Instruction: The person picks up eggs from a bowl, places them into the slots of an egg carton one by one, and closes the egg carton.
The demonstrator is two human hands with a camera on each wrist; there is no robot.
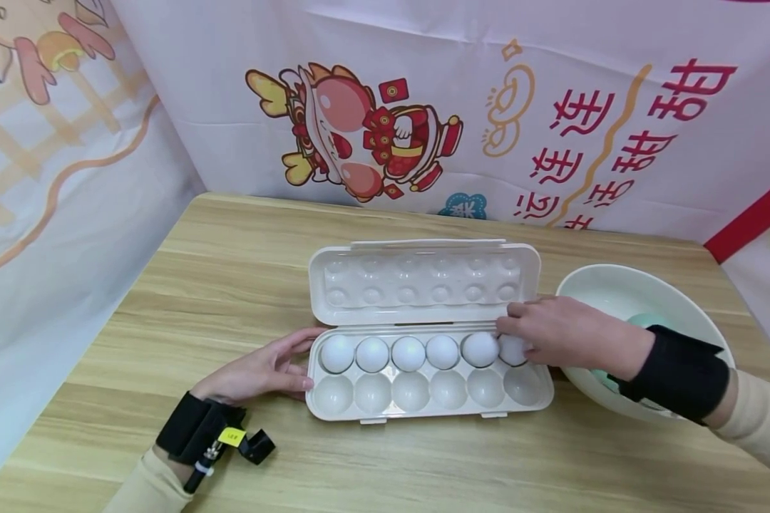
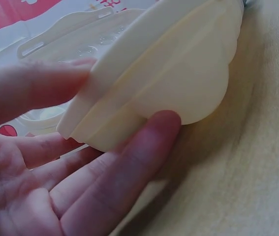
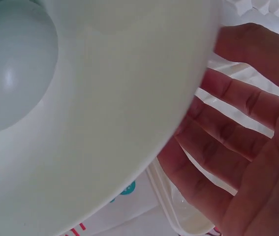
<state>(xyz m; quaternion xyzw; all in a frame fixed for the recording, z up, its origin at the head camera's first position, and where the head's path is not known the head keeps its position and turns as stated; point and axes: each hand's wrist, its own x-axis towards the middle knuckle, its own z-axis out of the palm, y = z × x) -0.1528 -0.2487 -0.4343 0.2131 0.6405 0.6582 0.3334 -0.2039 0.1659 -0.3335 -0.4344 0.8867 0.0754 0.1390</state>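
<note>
A white plastic egg carton (image 1: 385,412) lies with its lid (image 1: 423,313) raised at the back. White eggs (image 1: 408,354) fill the back row of cups; the front row holds none. My left hand (image 1: 269,370) grips the carton's left end, with fingertips (image 2: 165,120) against its side and underside in the left wrist view. Over the rightmost back cup, my right hand (image 1: 561,329) pinches an egg (image 1: 512,349), partly covered by the fingers. In the right wrist view the bowl's rim hides the fingertips and that egg.
A large white bowl (image 1: 593,281) stands right of the carton, under my right forearm. In it lies a pale, egg-shaped thing (image 3: 18,69). The wooden table (image 1: 244,242) ends at a printed cloth (image 1: 359,43) behind and to the left.
</note>
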